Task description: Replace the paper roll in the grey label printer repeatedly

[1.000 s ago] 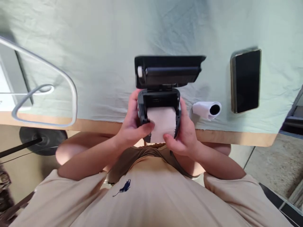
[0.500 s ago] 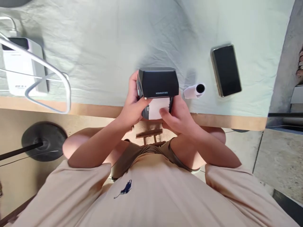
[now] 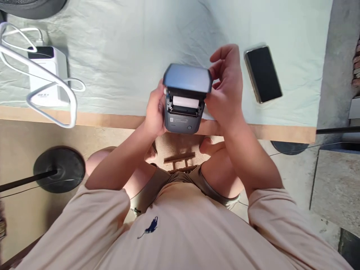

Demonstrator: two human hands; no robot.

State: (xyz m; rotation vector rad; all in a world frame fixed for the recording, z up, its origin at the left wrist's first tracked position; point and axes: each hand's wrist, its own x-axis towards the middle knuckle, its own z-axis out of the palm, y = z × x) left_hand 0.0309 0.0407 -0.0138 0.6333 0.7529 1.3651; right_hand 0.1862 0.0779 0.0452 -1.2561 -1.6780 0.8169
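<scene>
A dark grey label printer (image 3: 182, 122) is tilted at the table's front edge, and its lid (image 3: 188, 77) stands raised. Inside the opening lies a white paper roll (image 3: 185, 102). My left hand (image 3: 155, 110) is closed round the printer's left side. On the other side, my right hand (image 3: 226, 84) grips the right edge by the lid, with the thumb low and the outer fingers curled loosely above the table. To the right of that hand lies a black-screened smartphone (image 3: 263, 74).
On the left, a white power bank (image 3: 49, 82) stands with a looped white cable (image 3: 73, 108) hanging over the edge. A pale green cloth (image 3: 118, 56) covers the table. Below left is a round black stand base (image 3: 59, 168). A dark object (image 3: 33, 7) sits at the upper left.
The lid has opened, exposing the roll inside. My right hand has gone from the paper strip up to the lid's right edge. The small loose roll beside the printer is out of sight.
</scene>
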